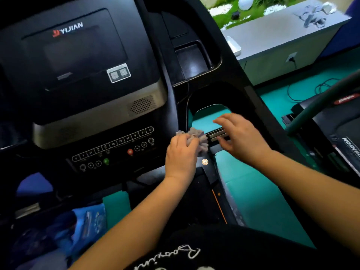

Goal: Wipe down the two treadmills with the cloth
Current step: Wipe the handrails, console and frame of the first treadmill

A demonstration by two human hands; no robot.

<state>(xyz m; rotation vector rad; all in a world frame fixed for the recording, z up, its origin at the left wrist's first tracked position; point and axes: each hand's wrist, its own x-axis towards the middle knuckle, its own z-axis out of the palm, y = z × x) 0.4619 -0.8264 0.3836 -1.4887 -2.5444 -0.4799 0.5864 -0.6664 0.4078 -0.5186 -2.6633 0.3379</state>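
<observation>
Both hands at the right handrail of the black treadmill (pixel 148 106)

I see the left hand (pixel 182 158) with fingers curled round the grey cloth (pixel 196 137), which is bunched against the handrail (pixel 217 135), just right of the button panel (pixel 113 147). The right hand (pixel 241 135) is just beside the cloth, on its right side, fingers straight and spread over the rail. Farther right stands the second treadmill (pixel 342 131).
</observation>
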